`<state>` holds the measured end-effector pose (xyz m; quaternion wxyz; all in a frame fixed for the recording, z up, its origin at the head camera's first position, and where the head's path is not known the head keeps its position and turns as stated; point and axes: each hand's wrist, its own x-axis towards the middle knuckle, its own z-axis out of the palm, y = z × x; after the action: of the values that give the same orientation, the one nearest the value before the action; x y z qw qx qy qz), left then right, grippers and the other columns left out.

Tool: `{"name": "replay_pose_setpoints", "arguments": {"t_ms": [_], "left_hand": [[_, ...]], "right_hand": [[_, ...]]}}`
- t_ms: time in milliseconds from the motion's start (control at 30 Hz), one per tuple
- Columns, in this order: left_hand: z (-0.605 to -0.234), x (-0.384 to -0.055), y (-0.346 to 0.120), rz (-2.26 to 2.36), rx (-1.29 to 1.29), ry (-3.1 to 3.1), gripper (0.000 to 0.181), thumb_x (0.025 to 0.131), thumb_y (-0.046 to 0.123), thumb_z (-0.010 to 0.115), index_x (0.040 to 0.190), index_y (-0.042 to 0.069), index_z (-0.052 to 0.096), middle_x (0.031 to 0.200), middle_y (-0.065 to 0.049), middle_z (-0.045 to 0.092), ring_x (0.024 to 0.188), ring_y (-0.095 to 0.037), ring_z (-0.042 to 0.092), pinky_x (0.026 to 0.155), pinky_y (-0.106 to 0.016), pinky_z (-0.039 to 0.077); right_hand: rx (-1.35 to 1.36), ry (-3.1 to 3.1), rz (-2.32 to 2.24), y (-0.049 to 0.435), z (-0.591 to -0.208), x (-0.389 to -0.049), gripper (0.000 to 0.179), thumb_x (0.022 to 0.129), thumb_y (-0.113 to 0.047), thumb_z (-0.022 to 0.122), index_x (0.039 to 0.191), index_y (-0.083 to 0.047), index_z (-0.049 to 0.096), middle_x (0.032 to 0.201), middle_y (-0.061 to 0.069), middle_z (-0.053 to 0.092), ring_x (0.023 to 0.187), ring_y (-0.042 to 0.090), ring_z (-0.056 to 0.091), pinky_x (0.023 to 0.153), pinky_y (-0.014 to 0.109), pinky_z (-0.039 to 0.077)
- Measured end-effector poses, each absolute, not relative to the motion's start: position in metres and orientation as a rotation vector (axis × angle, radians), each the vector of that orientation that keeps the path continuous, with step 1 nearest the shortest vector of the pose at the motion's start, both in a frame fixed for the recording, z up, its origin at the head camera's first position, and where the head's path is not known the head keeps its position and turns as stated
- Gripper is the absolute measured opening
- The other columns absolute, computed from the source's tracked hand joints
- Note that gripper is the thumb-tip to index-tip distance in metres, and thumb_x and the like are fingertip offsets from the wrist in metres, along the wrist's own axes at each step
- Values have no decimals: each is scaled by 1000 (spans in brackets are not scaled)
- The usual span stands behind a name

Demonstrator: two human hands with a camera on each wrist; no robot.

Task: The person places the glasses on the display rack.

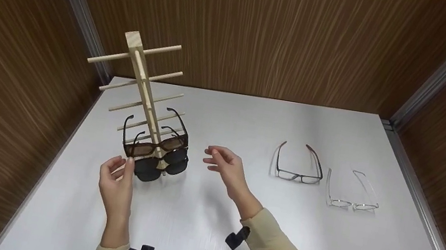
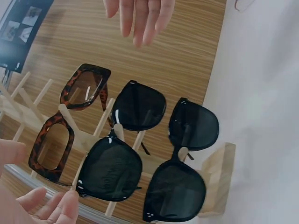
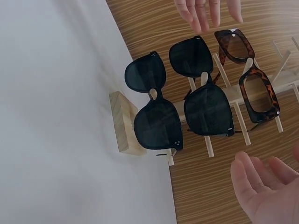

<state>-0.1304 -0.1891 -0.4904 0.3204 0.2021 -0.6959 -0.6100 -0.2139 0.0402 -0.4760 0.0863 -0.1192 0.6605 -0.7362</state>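
Observation:
A wooden eyewear stand (image 1: 145,89) with crosswise pegs rises at the left of the table. On its lower part hang tortoiseshell sunglasses (image 1: 145,149) and, below them, two black pairs: the middle sunglasses (image 2: 110,170) and the bottom sunglasses (image 2: 175,193). My left hand (image 1: 115,184) is beside the stand's left side, fingers loosely bent, holding nothing. Its fingertips are right at the outer corner of the middle black pair in the left wrist view. Off to the stand's right, my right hand (image 1: 226,171) hovers apart from the sunglasses, its fingers relaxed around nothing.
Dark-framed eyeglasses (image 1: 310,180) with reddish temple tips lie unfolded on the white table (image 1: 224,116), right of centre. Farther right are thin, pale-framed glasses (image 1: 341,203). Wood-grain panels (image 1: 265,32) enclose the table at the back and both sides.

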Motion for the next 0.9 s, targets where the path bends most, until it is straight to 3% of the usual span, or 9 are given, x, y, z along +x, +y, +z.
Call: {"name": "replay_pose_setpoints", "arguments": {"t_ms": [367, 533, 900], "left_hand": [[-484, -116, -160, -1555, 548, -1863, 35, 91, 14, 61, 113, -9, 48, 103, -19, 54, 90, -24, 52, 71, -18, 42], [-509, -124, -156, -1569, 526, -1895, 31, 90, 20, 63, 107, -4, 53, 99, -13, 56, 88, -18, 51, 73, -19, 42], [-518, -128, -134, -1624, 421, -1959, 23, 89, 21, 64, 96, 0, 59, 91, -10, 59, 83, -17, 54, 73, -22, 43]], "right_hand": [[-210, 1999, -2232, 60, -502, -214, 33, 96, -23, 52, 116, 3, 57, 111, 20, 62, 96, 33, 62, 80, 38, 52], [-153, 2017, -2225, 69, -509, -211, 33, 97, -24, 51, 116, 2, 57, 110, 21, 62, 93, 31, 63, 79, 38, 52], [-4, 1996, -2251, 90, -529, -209, 32, 97, -24, 51, 114, 2, 58, 104, 18, 64, 92, 32, 63, 80, 40, 51]]}}
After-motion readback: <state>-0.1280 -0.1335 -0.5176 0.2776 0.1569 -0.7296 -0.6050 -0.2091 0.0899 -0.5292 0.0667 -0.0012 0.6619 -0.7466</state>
